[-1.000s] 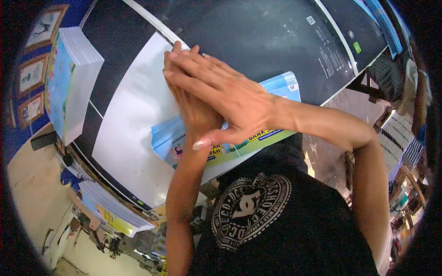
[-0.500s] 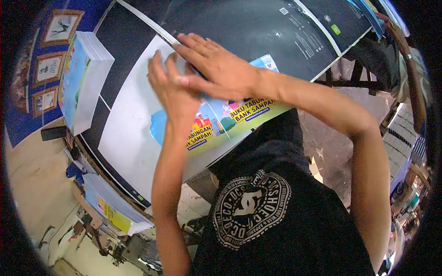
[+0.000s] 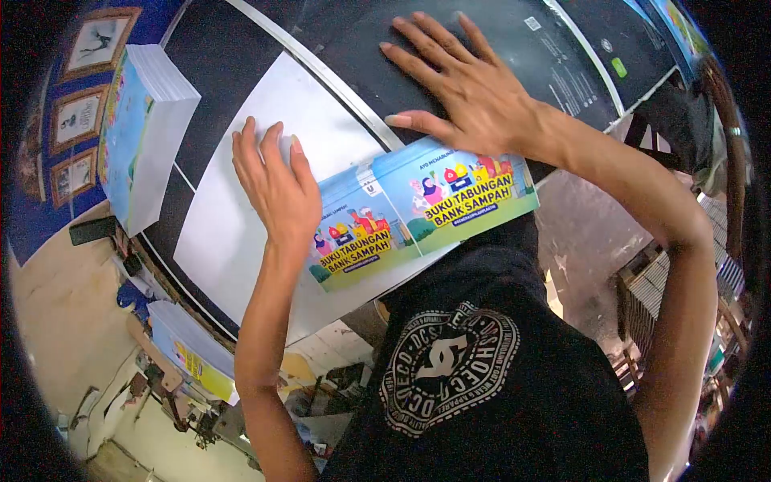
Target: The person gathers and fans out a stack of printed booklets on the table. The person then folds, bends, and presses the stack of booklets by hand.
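Observation:
A colourful printed cover sheet [image 3: 474, 215] with the words "Buku Tabungan Bank Sampah" lies at the table's near edge, partly over a large white sheet [image 3: 241, 209]. My left hand [image 3: 277, 193] rests open on the white sheet, fingers pointing away from me, its edge at the left end of the cover. My right hand [image 3: 478, 100] is spread flat over the black tabletop [image 3: 345, 28], its heel by the cover's upper edge. Neither hand grips anything.
A tall stack of printed sheets [image 3: 157, 120] stands on the left. Another stack [image 3: 189, 349] sits lower left. Framed pictures [image 3: 80, 119] hang on the blue wall. At the far right edge another person's arm [image 3: 732, 153] is beside more printed sheets [image 3: 679, 32].
My hands were crossed together over the cover's upper part. They have parted, the right moving away to the right and the left slightly left, and both cover panels now show more fully.

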### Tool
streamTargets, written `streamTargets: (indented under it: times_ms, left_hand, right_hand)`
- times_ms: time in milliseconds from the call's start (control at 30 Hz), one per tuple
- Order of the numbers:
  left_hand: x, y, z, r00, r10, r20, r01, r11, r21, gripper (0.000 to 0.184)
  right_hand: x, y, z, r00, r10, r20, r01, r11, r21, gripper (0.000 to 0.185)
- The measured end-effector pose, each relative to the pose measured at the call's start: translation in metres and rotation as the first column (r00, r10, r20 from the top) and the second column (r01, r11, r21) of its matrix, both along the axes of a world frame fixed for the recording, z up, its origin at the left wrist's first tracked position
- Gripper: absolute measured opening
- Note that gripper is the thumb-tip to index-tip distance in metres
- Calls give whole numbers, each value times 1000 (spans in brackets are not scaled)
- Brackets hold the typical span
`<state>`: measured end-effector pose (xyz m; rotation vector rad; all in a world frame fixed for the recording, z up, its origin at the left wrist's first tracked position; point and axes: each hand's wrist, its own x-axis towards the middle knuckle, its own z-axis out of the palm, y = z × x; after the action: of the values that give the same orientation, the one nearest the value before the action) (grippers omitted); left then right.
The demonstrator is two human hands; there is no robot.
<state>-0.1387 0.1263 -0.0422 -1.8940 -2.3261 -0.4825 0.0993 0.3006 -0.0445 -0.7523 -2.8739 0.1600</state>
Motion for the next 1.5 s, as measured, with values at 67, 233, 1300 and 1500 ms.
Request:
streamTargets:
  times_ms: [67, 233, 1300, 1500]
  left_hand:
    - [0, 0, 0, 999, 12, 42, -11, 1000, -14, 37]
    - [1, 2, 1, 991, 26, 134, -24, 1000, -16, 39]
    - [112, 68, -8, 986, -70, 154, 26, 963, 269, 41]
    - [104, 74, -10, 996, -9, 90, -5, 987, 160, 41]
  right_hand:
    - [-1, 7, 3, 998, 34, 61, -30, 998, -62, 94]
    - [-6, 3, 13, 998, 0, 69, 4, 998, -56, 80]
    - [10, 6, -20, 985, -21, -170, 23, 1000, 9, 61]
    - [-9, 15, 54, 765, 196, -613, -218, 975, 40, 57]
